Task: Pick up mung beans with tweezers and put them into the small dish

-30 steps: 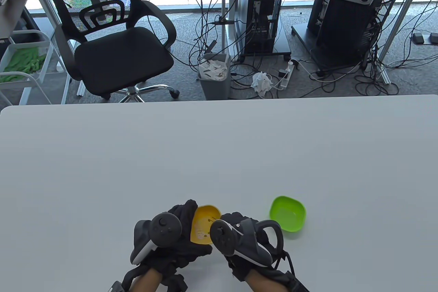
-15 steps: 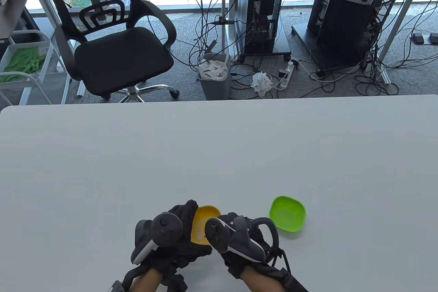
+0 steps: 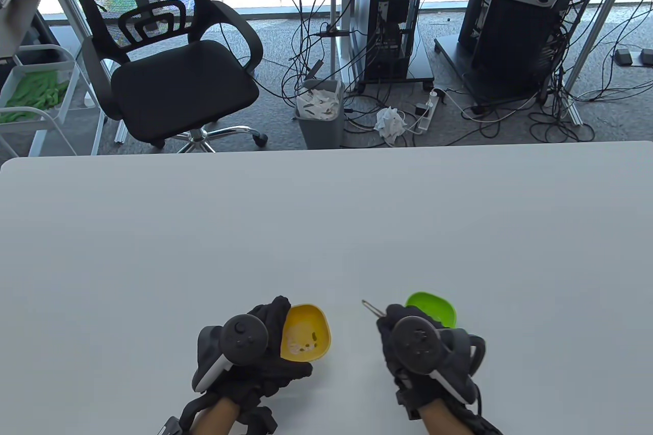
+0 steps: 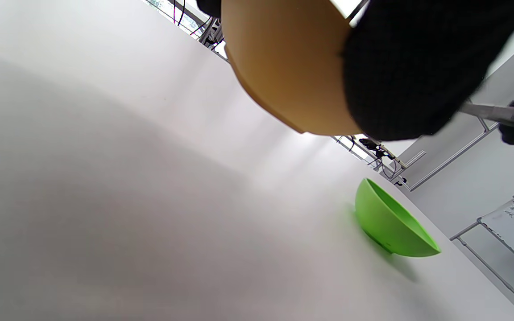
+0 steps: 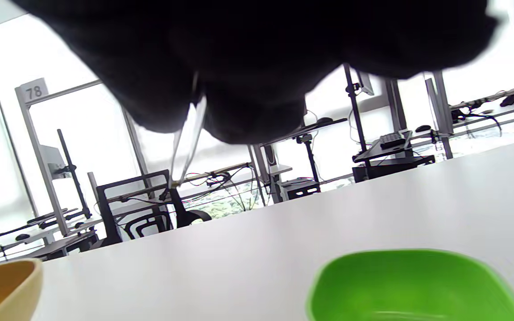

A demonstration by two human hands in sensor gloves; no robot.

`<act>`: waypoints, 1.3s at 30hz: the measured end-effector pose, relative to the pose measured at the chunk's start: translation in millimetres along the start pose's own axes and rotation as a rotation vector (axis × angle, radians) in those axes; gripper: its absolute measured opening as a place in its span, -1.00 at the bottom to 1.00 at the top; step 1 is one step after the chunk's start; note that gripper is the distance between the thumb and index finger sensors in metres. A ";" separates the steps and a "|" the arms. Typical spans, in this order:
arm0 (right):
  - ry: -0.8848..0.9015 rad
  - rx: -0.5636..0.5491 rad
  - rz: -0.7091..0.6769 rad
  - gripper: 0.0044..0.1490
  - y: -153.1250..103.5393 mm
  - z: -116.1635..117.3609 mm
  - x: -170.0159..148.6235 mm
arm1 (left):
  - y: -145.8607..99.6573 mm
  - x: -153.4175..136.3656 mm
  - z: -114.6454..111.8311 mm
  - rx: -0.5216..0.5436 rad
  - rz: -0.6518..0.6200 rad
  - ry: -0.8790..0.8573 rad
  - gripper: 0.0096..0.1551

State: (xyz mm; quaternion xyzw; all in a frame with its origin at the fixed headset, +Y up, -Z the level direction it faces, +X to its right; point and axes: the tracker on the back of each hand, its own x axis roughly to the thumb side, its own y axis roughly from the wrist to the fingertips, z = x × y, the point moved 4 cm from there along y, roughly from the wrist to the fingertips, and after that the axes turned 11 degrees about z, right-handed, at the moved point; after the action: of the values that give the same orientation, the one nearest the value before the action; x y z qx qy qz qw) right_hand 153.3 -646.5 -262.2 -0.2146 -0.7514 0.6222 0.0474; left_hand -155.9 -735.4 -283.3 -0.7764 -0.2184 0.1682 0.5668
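My left hand (image 3: 265, 353) holds the yellow dish (image 3: 306, 335) tilted above the table; several dark mung beans (image 3: 305, 344) lie inside it. The dish's underside fills the top of the left wrist view (image 4: 283, 67). My right hand (image 3: 408, 348) grips metal tweezers (image 3: 371, 308), whose tips point up and to the left, between the two dishes. In the right wrist view the tweezers (image 5: 185, 142) hang from my fingers above the table. I cannot tell whether a bean sits in the tips. The green dish (image 3: 433, 305) stands on the table, partly hidden behind my right hand.
The white table (image 3: 326, 221) stretches wide beyond the dishes. An office chair (image 3: 173, 62), a bin (image 3: 319, 111), computer towers and cables stand on the floor past the far edge.
My right hand has left the yellow dish and moved right with the tweezers, to just in front of the green dish. The left hand and yellow dish have barely moved.
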 end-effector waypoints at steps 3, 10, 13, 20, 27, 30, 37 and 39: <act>0.003 -0.007 0.120 -0.57 7.7 0.7 -45.2 | -0.7 4.7 1.1 0.009 -0.017 0.009 0.52; -0.003 0.050 0.203 -0.57 11.3 16.7 -64.1 | -5.1 7.5 -0.9 0.010 -0.036 0.038 0.52; -0.003 0.054 0.224 -0.57 11.7 18.7 -67.8 | -6.9 6.9 0.2 0.015 -0.039 0.034 0.52; -0.015 0.061 0.223 -0.57 11.9 22.3 -66.9 | -6.0 7.2 0.2 0.013 -0.041 0.027 0.52; -0.006 0.063 0.237 -0.57 12.0 22.8 -68.6 | -6.5 8.8 -0.9 0.013 -0.050 0.035 0.52; -0.005 0.062 0.237 -0.57 12.1 22.6 -68.6 | -6.3 9.0 -0.9 0.010 -0.048 0.034 0.52; 0.010 0.062 0.213 -0.56 11.4 23.8 -65.2 | -6.5 9.1 -0.9 0.013 -0.050 0.038 0.52; 0.019 0.048 0.182 -0.56 9.2 21.5 -58.0 | -6.4 8.8 -0.7 0.013 -0.048 0.037 0.52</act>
State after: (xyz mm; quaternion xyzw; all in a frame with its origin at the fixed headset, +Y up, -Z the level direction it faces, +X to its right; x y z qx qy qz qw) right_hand 200.9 -687.0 -264.4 -0.2867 -0.7131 0.6398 0.0026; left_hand -149.0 -729.6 -277.1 -0.7701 -0.2253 0.1418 0.5797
